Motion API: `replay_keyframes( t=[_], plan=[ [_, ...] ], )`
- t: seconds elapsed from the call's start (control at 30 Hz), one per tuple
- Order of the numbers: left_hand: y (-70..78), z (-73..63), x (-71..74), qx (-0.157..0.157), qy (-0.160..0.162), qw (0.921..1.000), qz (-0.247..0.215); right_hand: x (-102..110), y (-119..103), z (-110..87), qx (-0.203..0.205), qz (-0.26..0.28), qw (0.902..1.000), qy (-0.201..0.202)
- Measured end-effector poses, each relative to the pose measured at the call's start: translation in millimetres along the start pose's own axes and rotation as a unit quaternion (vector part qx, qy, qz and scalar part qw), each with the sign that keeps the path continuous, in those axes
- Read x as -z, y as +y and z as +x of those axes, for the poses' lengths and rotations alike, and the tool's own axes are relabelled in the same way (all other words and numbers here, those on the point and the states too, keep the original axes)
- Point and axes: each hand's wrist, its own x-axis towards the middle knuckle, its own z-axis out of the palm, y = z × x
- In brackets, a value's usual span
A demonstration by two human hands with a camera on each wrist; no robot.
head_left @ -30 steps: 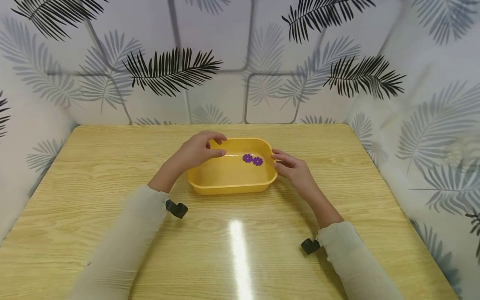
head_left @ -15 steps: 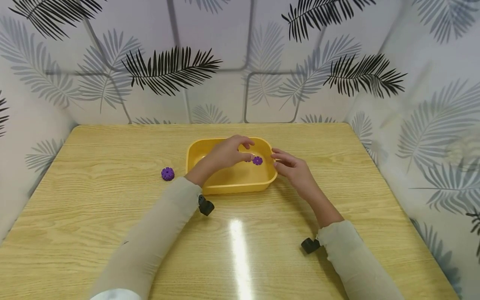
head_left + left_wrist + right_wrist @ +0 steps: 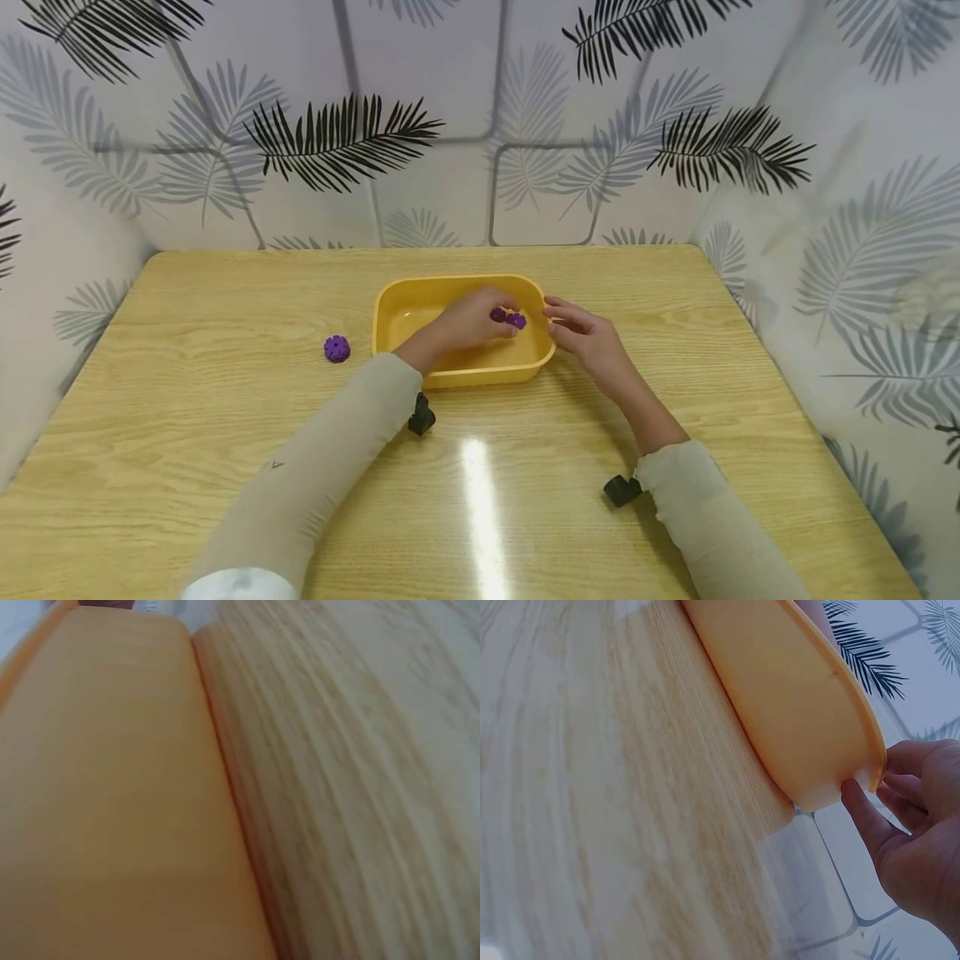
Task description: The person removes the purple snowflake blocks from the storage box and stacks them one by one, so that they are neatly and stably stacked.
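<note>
A yellow plastic basin (image 3: 390,321) stands on the wooden table. Inside it, toward its right end, lie two purple flower-shaped discs (image 3: 516,320), side by side. My left hand (image 3: 472,319) reaches into the basin, with thumb and fingers apart around the left one of these discs; whether they touch it is unclear. On the right, my right hand (image 3: 588,337) holds the basin's end rim, its thumb against the outer wall in the right wrist view. The left wrist view shows the basin's outer side (image 3: 127,787) but no fingers.
Left of the basin, a small purple stack of notched discs (image 3: 337,348) sits on the table (image 3: 225,400). Walls with leaf patterns (image 3: 345,142) border the table at the back and sides.
My left hand has moved right and down into the basin, to the purple discs. The purple stack, earlier behind the left arm, is now visible. My right hand stays at the rim.
</note>
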Motion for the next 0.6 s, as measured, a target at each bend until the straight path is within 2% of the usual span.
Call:
replay_keyframes(
  t=[0.23, 0.6],
  plan=[
    [-1.3, 0.0, -4.1, -0.026, -0.029, 0.9992, 0.010, 0.1, -0.7, -0.5, 0.005, 0.001, 1.0000, -0.003],
    [-2.7, 2.0, -8.0, -0.007, -0.050, 0.9987, 0.010, -0.2, -0.7, 0.0, 0.005, -0.004, 1.0000, 0.000]
  ],
)
